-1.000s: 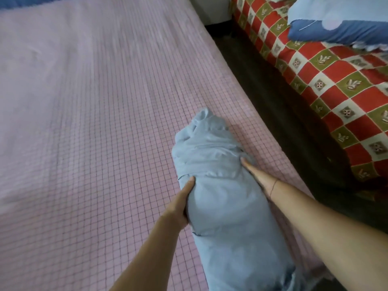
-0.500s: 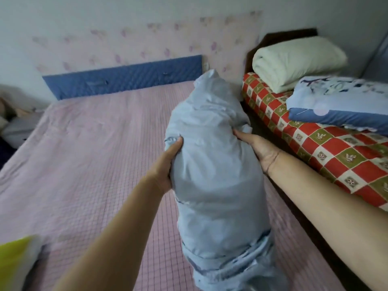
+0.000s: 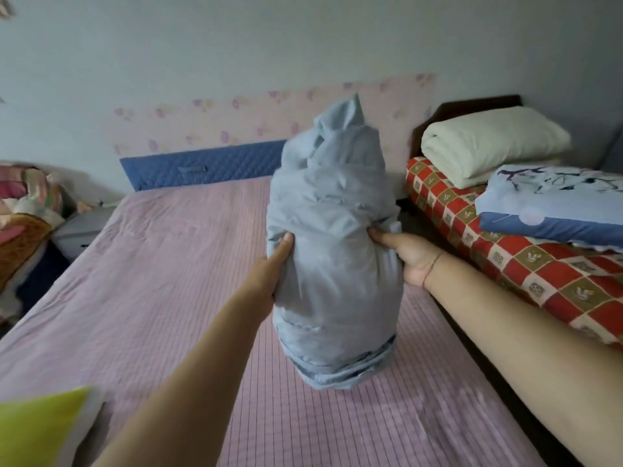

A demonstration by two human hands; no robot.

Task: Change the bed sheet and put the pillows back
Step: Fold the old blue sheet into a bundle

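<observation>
A bundled pale-blue bed sheet (image 3: pixel 333 264) is held upright in the air above the bed (image 3: pixel 151 298), which is covered in pink checked fabric. My left hand (image 3: pixel 269 274) grips its left side with the thumb on the front. My right hand (image 3: pixel 404 257) grips its right side, fingers sunk into the cloth. On the neighbouring bed (image 3: pixel 526 264) with a red checked cover lie a blue patterned pillow (image 3: pixel 553 207) and a folded cream quilt (image 3: pixel 488 143).
A blue padded headboard (image 3: pixel 202 168) runs along the far wall. A dark gap (image 3: pixel 472 318) separates the two beds. Piled bedding (image 3: pixel 23 210) sits at the left edge. A yellow-green cushion corner (image 3: pixel 40 429) shows at the bottom left.
Both hands have lifted the blue bundle off the bed's right edge and raised it upright. The view has tilted up from the bed to the wall and headboard.
</observation>
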